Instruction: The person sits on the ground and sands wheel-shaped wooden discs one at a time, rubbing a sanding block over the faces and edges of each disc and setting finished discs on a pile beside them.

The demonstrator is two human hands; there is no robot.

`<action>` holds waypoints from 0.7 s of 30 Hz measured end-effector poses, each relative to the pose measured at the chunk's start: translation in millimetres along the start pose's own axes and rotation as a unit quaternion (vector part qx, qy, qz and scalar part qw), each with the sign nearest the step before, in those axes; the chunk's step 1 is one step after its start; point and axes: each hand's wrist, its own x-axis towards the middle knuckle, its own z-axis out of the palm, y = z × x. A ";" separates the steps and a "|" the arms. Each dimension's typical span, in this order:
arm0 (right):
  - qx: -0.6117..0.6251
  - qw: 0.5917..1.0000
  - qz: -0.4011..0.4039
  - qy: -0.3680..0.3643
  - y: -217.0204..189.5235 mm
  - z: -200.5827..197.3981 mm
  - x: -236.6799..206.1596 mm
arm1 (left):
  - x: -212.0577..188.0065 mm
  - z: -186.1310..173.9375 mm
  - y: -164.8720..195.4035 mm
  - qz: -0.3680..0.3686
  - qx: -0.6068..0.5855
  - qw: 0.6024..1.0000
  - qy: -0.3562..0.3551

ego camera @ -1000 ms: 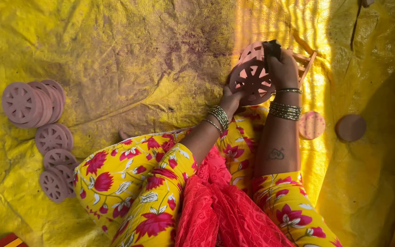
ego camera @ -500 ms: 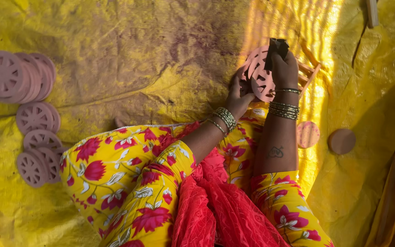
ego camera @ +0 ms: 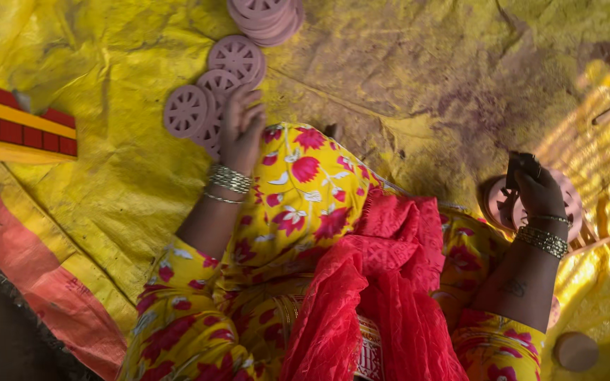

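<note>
The pink spoked discs (ego camera: 210, 106) lie flat on the yellow tarp (ego camera: 418, 77) in an overlapping row just beyond the person's left knee, running away from the body toward a taller stack of the same discs (ego camera: 266, 17) at the top edge of the view. The left hand (ego camera: 240, 130) rests on the near end of that row, its fingers (ego camera: 248, 113) spread and curled down onto the nearest disc; whether they have actually closed around it I cannot tell, since the hand covers the disc's edge. The discs lie directly ahead of and under those fingers, so the left hand is by far the nearer one.

Well apart, on the other side of the lap, the right hand (ego camera: 539, 194) is clenched on a small dark tool (ego camera: 520, 166), held upright over another pink disc (ego camera: 566, 204) that sits on a wooden frame (ego camera: 587, 236) on the tarp. A plain round clay piece (ego camera: 575, 351) lies near the right leg.

No container shows; everything sits loose on the tarp. A red and yellow painted board (ego camera: 15, 127) lies off to the left, beside an orange sheet (ego camera: 44, 282).
</note>
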 end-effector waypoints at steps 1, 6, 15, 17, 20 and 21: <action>-0.016 1.000 0.020 0.011 -2.5 6.3 -2.5 | -6.6 -39.2 0.1 -0.001 0.052 0.998 0.039; -0.118 0.974 0.179 0.073 -15.7 43.2 -13.6 | -62.0 -154.6 -27.0 -0.136 0.340 0.917 0.159; -0.266 0.963 -0.041 0.027 -33.4 143.5 -12.0 | 0.5 -191.8 -22.2 -0.430 -0.166 0.815 0.350; -0.328 0.943 -0.049 0.036 -35.1 164.5 -11.1 | 21.9 -180.9 -29.7 -0.443 -0.096 0.825 0.337; -0.337 0.939 -0.066 -0.002 -36.0 187.6 -10.7 | 49.4 -161.5 -54.3 -0.448 -0.007 0.827 0.339; -0.343 0.936 -0.073 -0.013 -35.2 192.4 -10.5 | 56.5 -152.5 -64.3 -0.442 0.020 0.829 0.342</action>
